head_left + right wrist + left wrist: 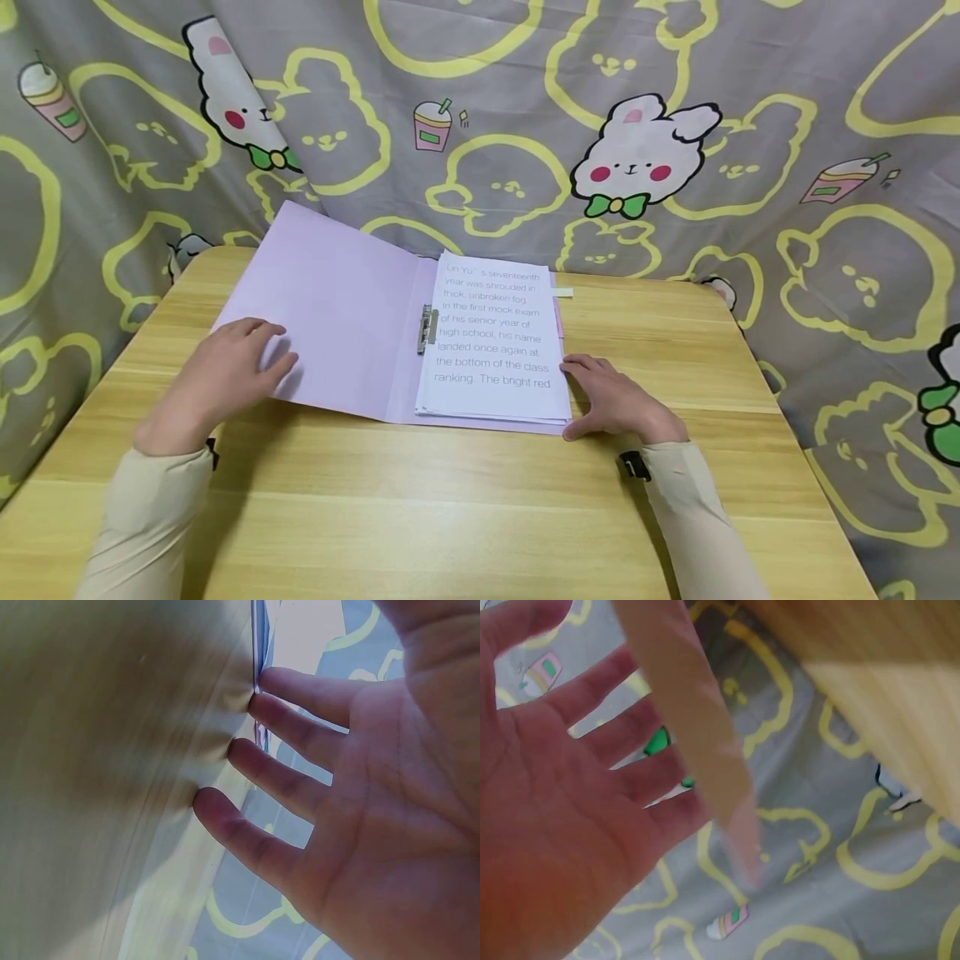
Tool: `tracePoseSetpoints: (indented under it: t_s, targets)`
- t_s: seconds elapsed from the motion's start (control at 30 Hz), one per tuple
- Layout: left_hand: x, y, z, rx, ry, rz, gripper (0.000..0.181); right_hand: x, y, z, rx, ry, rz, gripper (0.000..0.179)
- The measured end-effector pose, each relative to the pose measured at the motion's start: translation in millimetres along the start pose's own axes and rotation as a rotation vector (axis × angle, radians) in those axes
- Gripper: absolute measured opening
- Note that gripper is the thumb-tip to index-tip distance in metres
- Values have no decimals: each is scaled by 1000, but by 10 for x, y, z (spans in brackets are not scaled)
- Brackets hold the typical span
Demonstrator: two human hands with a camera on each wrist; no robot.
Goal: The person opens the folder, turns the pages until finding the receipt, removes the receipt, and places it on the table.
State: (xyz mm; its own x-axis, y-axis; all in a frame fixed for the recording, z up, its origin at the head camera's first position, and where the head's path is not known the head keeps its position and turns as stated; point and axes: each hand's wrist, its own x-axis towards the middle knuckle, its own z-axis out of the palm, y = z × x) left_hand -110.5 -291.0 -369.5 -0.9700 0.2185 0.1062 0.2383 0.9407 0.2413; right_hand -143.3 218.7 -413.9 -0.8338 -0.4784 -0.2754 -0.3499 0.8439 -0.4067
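Note:
A lilac folder point(341, 308) lies spread on the table, its left cover tilted up at the far corner. Printed white sheets point(491, 346) rest on its right side, beside a metal clip point(427, 329) near the spine. My left hand point(232, 367) is at the cover's outer edge with fingers extended. In the left wrist view the cover point(686, 712) crosses in front of those fingertips. At the folder's right edge, my right hand point(611, 396) has its thumb by the near corner. The right wrist view shows its fingers point(281, 727) spread, fingertips down at the tabletop and the folder's edge.
A pale tab point(562, 292) sticks out past the sheets' right side. The wooden table point(450, 517) extends in front of the folder and to both sides. A grey patterned curtain point(510, 100) hangs close behind the table's far edge and along its sides.

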Motion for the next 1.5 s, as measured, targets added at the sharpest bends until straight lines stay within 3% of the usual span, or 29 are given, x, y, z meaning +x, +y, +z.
tracePoseSetpoints:
  t_s: [0.17, 0.6, 0.77, 0.93, 1.07, 1.3, 1.5]
  targets:
    - [23, 37, 142, 13, -144, -45, 47, 1, 9, 5, -5, 5, -1, 105]
    - [112, 327, 516, 22, -205, -3, 70, 14, 32, -24, 0, -11, -25, 105]
    - [120, 362, 531, 26, -202, -4, 77, 45, 42, -82, 69, -32, -11, 97]
    - [118, 372, 523, 30, -217, -9, 78, 132, 32, -103, 127, 54, 19, 67]
    - [109, 374, 521, 27, -232, -20, 82, 230, 21, -98, 227, 122, 99, 47]
    - [106, 376, 527, 23, -230, -18, 82, 311, -20, -80, 363, 209, 260, 37]
    - [104, 375, 523, 22, -228, -22, 83, 316, -50, -49, 437, 232, 307, 35]
